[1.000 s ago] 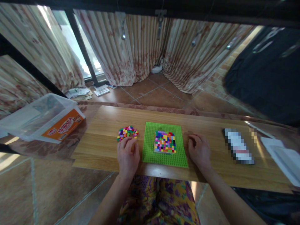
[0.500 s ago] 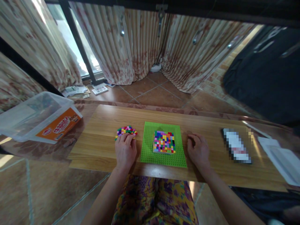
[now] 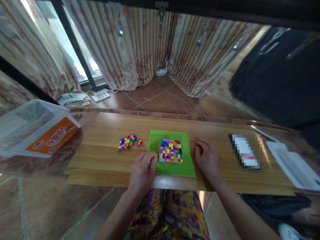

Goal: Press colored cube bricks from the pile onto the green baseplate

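My left hand is over the left edge of a green studded baseplate, its thumb and fingers pinched together. A bit of yellow shows at the fingertips, seemingly a small toy brick mostly hidden by them. On the baseplate stands a square block of many-coloured toy bricks, just right of those fingers. A loose pile of small bricks lies on the wood farther left. Beside the baseplate's right edge my right hand rests on the table, fingers loosely curled, thumb apart, nothing visible in it.
The wooden table carries a blurred-out phone-like object on the right, with a white tray-like object beyond it. A clear plastic bin with an orange label stands at the left. Curtains hang behind.
My left hand has left the brick pile and moved right to the baseplate's edge, uncovering the pile. My right hand stays beside the baseplate. The whole view has shifted slightly.
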A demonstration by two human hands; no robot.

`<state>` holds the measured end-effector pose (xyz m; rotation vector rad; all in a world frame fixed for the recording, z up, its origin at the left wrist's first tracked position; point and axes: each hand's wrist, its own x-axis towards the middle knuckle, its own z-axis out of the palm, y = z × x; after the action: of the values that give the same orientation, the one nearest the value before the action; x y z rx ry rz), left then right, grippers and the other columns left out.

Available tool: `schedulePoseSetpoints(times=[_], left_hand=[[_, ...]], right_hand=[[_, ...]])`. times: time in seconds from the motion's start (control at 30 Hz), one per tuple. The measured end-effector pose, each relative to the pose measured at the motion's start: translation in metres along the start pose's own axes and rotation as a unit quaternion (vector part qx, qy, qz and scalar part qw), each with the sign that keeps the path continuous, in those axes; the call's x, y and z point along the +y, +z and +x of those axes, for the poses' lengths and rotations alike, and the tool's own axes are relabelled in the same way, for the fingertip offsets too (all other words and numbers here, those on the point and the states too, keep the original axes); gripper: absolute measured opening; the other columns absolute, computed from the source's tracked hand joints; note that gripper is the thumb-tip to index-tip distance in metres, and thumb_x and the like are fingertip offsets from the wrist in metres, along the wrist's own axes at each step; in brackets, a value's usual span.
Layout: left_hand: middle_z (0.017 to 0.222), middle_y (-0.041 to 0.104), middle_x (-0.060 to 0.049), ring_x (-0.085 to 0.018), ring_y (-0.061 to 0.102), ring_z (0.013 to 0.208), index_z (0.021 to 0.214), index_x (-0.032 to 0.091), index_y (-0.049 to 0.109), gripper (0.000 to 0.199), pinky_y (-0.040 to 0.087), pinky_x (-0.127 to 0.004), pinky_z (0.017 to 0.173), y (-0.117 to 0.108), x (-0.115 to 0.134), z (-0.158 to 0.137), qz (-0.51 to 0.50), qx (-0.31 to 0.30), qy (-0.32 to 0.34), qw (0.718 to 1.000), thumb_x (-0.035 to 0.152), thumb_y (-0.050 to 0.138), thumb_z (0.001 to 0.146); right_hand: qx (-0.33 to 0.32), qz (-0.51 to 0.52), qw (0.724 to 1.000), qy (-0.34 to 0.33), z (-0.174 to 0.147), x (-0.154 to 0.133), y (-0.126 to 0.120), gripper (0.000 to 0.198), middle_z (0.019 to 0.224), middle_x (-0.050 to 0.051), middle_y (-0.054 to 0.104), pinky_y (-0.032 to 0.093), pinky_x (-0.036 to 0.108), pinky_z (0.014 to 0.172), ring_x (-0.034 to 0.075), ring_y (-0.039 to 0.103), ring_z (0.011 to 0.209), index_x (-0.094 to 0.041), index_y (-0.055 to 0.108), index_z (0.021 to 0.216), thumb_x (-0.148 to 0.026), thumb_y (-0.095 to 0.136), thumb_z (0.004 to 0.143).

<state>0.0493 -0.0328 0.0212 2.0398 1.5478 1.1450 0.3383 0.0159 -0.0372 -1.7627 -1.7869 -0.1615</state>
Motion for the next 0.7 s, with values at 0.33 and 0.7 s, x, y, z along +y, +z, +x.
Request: schedulePoseSetpoints(times=[0.33,0.7], left_hand=[[0.095,0.071,-0.005,-0.018,0.063,0.089,0.098,0.021,0.067,0.015,0.047,-0.034,0.083,0.011,0.026,0.003,0.023,0.015,0.083,0.996,0.016,0.055,0.091],[0.086,0.074,-0.002,-0.020,0.063,0.080,0.099,0.020,0.066,0.014,0.038,-0.039,0.088,0.021,0.029,0.010,0.071,-0.002,0.063,0.996,0.019,0.059,0.088]], right_hand=[[0.001,0.004,1.000,0.016,0.001,-0.003,-0.001,0.023,0.106,0.012,0.064,0.047,0.042,0.092,0.024,0.056,0.102,-0.017,0.066,0.099,-0.026,0.048,0.086],[-0.003,0.007,1.000,0.021,0.001,-0.004,-0.001,0.022,0.107,0.012,0.065,0.046,0.042,0.092,0.023,0.057,0.103,-0.017,0.066,0.098,-0.024,0.049,0.086]])
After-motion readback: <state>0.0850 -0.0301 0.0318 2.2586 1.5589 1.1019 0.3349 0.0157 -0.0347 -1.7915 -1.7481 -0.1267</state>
